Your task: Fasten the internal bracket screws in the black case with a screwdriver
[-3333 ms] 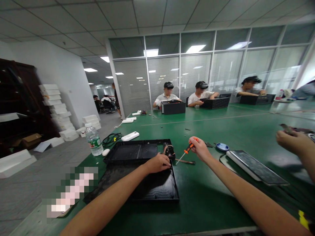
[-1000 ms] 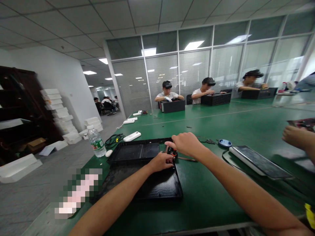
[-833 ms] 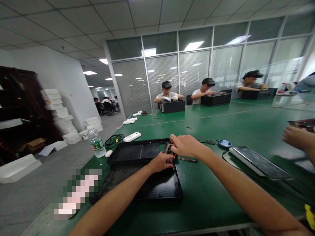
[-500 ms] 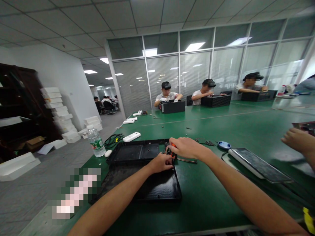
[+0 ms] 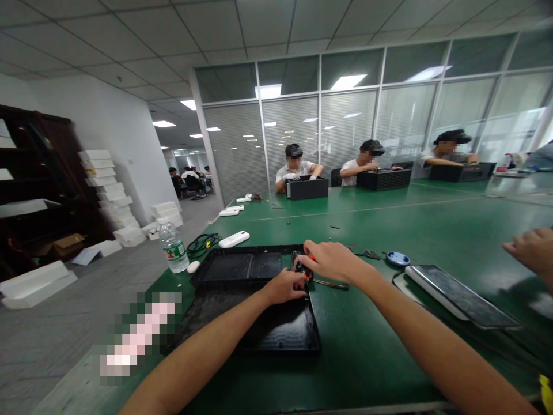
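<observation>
A black plastic case (image 5: 280, 331), its two halves laid out, rests on the green table before me. My right hand (image 5: 330, 259) is closed round an orange-handled screwdriver (image 5: 310, 256), mostly hidden by the fingers, at the case's far right corner. Just below it, my left hand (image 5: 287, 287) has its fingers curled at the same corner beside another bit of orange. What those fingers pinch is hidden. Small dark parts and wires (image 5: 298, 262) show between the hands. A ribbon of thin wires (image 5: 330, 284) runs out to the right over the table.
A water bottle (image 5: 173, 248), a black cable coil (image 5: 203, 245) and a white handheld device (image 5: 234, 239) lie left. To the right are a blue round dish (image 5: 397, 259), a flat screen device (image 5: 462, 297) and a co-worker's hand (image 5: 531, 251). Several people work at black boxes (image 5: 307, 188) across the table.
The view has shifted slightly. Both my hands stay at the case's corner in nearly the same pose. The co-worker's hand at right has moved, and the part near it has left view.
</observation>
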`<state>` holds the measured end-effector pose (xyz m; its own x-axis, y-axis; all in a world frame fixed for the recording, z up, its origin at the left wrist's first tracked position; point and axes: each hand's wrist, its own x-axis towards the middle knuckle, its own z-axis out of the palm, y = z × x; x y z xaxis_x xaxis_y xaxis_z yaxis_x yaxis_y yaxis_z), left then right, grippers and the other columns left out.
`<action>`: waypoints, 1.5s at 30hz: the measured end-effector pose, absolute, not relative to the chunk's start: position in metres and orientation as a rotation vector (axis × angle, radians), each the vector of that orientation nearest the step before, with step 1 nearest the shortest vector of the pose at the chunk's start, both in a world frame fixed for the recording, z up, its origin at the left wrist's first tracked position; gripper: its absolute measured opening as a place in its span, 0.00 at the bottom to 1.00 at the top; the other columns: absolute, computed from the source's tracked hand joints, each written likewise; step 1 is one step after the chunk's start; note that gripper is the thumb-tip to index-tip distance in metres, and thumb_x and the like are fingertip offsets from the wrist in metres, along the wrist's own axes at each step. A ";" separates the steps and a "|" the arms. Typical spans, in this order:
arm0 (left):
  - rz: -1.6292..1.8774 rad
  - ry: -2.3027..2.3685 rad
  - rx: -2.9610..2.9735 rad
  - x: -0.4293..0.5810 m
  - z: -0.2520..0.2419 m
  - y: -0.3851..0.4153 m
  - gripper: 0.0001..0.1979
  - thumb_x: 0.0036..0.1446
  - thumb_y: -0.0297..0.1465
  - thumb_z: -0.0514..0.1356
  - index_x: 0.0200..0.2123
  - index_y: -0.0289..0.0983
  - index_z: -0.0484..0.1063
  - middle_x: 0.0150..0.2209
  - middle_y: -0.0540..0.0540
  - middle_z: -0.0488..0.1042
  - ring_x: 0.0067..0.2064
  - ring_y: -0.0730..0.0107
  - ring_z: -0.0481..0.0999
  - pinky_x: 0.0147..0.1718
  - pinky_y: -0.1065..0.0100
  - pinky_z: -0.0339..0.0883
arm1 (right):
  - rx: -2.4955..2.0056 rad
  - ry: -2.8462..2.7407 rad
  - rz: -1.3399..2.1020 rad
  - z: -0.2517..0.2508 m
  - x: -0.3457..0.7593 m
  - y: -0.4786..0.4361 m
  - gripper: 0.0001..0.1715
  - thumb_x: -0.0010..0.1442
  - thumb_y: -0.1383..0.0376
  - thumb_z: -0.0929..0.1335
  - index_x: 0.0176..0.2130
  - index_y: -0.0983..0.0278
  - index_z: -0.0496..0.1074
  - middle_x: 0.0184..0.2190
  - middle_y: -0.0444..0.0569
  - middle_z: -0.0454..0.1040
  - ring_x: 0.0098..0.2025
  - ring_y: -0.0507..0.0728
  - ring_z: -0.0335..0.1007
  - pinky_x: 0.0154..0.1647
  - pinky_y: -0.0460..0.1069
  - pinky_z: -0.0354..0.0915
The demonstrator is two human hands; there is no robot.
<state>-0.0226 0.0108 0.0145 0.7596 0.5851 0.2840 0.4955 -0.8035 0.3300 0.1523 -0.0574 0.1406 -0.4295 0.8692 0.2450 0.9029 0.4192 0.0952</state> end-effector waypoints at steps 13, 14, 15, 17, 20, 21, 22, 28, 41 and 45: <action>0.568 0.862 2.699 -0.024 0.011 0.008 0.08 0.49 0.32 0.63 0.30 0.35 0.68 0.26 0.53 0.69 0.29 0.76 0.68 0.33 0.74 0.58 | -1.431 -2.601 -0.158 0.140 0.154 -0.061 0.24 0.62 0.51 0.54 0.40 0.63 0.68 0.32 0.52 0.74 0.34 0.58 0.69 0.30 0.47 0.54; 0.563 0.857 2.700 -0.024 0.011 0.008 0.08 0.49 0.32 0.63 0.30 0.35 0.68 0.26 0.53 0.69 0.29 0.76 0.68 0.33 0.74 0.58 | -1.466 -2.592 -0.200 0.140 0.154 -0.061 0.26 0.62 0.51 0.53 0.37 0.64 0.69 0.32 0.53 0.74 0.34 0.59 0.69 0.30 0.47 0.54; 0.560 0.853 2.700 -0.025 0.011 0.007 0.08 0.49 0.32 0.63 0.29 0.35 0.68 0.26 0.53 0.69 0.29 0.76 0.69 0.33 0.74 0.58 | -1.507 -2.572 -0.244 0.139 0.155 -0.061 0.28 0.62 0.50 0.53 0.35 0.64 0.70 0.31 0.54 0.74 0.34 0.59 0.69 0.30 0.48 0.54; 0.567 0.843 2.701 -0.025 0.010 0.007 0.08 0.49 0.32 0.63 0.29 0.35 0.68 0.26 0.54 0.70 0.29 0.76 0.69 0.34 0.74 0.58 | -1.549 -2.535 -0.285 0.139 0.155 -0.062 0.27 0.61 0.49 0.54 0.38 0.65 0.70 0.32 0.54 0.74 0.34 0.60 0.69 0.30 0.48 0.54; 0.593 0.831 2.705 -0.026 0.009 0.007 0.09 0.49 0.32 0.64 0.30 0.35 0.68 0.26 0.54 0.70 0.29 0.76 0.69 0.36 0.73 0.58 | -1.478 -2.576 -0.227 0.138 0.154 -0.063 0.21 0.60 0.53 0.58 0.45 0.64 0.66 0.32 0.51 0.74 0.33 0.58 0.70 0.29 0.47 0.54; 0.597 0.834 2.707 -0.026 0.008 0.008 0.09 0.49 0.33 0.64 0.30 0.35 0.68 0.26 0.55 0.70 0.29 0.76 0.69 0.37 0.72 0.57 | -1.452 -2.597 -0.224 0.138 0.153 -0.063 0.21 0.60 0.54 0.59 0.44 0.64 0.66 0.32 0.51 0.75 0.33 0.58 0.70 0.29 0.47 0.55; 0.598 0.842 2.710 -0.026 0.007 0.008 0.09 0.48 0.33 0.64 0.30 0.35 0.68 0.26 0.55 0.70 0.29 0.76 0.69 0.38 0.72 0.57 | -1.446 -2.606 -0.242 0.137 0.152 -0.063 0.21 0.60 0.53 0.59 0.42 0.64 0.68 0.32 0.51 0.74 0.33 0.58 0.70 0.30 0.47 0.55; 0.584 0.893 2.711 -0.028 0.003 0.011 0.09 0.49 0.33 0.63 0.30 0.34 0.68 0.26 0.54 0.70 0.29 0.76 0.69 0.41 0.69 0.56 | -1.520 -2.545 -0.424 0.134 0.149 -0.055 0.27 0.60 0.48 0.56 0.33 0.64 0.72 0.29 0.54 0.74 0.31 0.59 0.70 0.30 0.48 0.55; 0.548 0.798 2.634 -0.029 0.019 0.004 0.14 0.49 0.31 0.63 0.41 0.36 0.69 0.31 0.52 0.73 0.30 0.76 0.70 0.37 0.73 0.62 | -1.160 -2.420 -0.046 0.160 0.195 -0.051 0.09 0.60 0.64 0.59 0.40 0.64 0.63 0.33 0.47 0.71 0.31 0.52 0.64 0.33 0.45 0.56; 0.249 0.644 2.697 -0.043 0.035 -0.012 0.11 0.48 0.25 0.63 0.38 0.37 0.71 0.30 0.52 0.73 0.30 0.76 0.72 0.35 0.74 0.62 | -1.010 -2.495 -0.185 0.153 0.185 -0.056 0.09 0.55 0.72 0.58 0.36 0.65 0.65 0.33 0.47 0.67 0.33 0.52 0.62 0.36 0.46 0.57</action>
